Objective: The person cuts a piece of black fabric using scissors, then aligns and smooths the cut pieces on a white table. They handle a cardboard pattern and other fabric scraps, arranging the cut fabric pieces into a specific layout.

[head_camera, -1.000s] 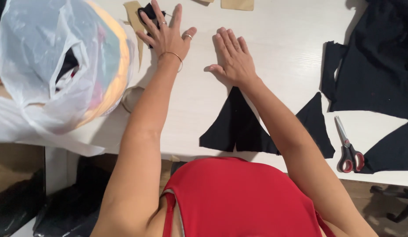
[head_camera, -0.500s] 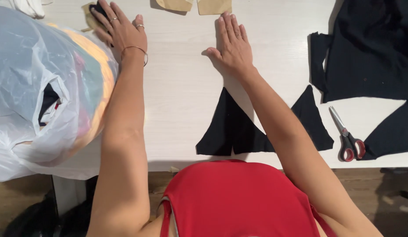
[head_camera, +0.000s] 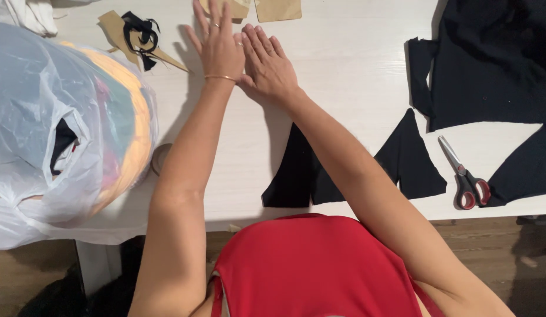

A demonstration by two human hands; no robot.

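Observation:
My left hand [head_camera: 217, 46] lies flat, palm down, on the white table [head_camera: 355, 76], with a thin bracelet at the wrist and rings on the fingers. My right hand [head_camera: 267, 66] lies flat right beside it, and the two touch at the thumb side. Neither hand holds anything. Nearer to me, a black triangular fabric piece [head_camera: 296, 173] is partly hidden under my right forearm. A second black triangle [head_camera: 411, 157] lies to its right.
A big translucent plastic bag [head_camera: 61, 129] stuffed with coloured things fills the left side. Red-handled scissors [head_camera: 463, 179] lie at the right, below a large black fabric [head_camera: 490, 58]. Brown paper pattern pieces [head_camera: 279, 9] and black scraps [head_camera: 141, 29] sit at the far edge.
My left hand has slid right from the paper and scraps to rest against my right hand. The right hand has stayed flat in about the same place.

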